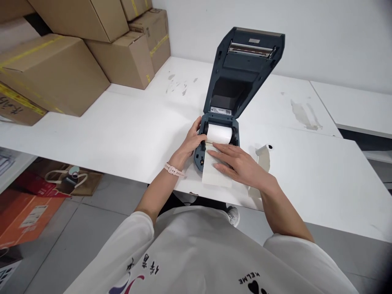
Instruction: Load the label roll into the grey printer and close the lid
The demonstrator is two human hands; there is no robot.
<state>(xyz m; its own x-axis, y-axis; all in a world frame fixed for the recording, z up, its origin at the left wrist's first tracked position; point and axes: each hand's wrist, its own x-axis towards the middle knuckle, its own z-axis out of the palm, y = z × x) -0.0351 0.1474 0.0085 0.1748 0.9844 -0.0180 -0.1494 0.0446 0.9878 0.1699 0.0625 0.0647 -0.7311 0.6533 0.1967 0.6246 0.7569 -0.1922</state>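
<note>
A dark blue-grey label printer (198, 157) stands on the white table with its lid (245, 69) tilted up and back. Inside sits a white label roll (219, 134) between two black holders. Its loose strip (212, 173) runs out over the printer's front toward me. My left hand (193, 139) grips the printer's left side, thumb over the inner edge by the roll. Flat on the strip lies my right hand (235, 161), fingers stretched out and pointing left. To its right, a small core with curled backing paper (263, 151) lies on the table.
Cardboard boxes (119, 57) are stacked at the back left of the table (128, 122). A white wall rises behind. On the floor at the left are an orange box (33, 216) and a brown paper bag (88, 183). Another white surface (364, 106) adjoins at the right.
</note>
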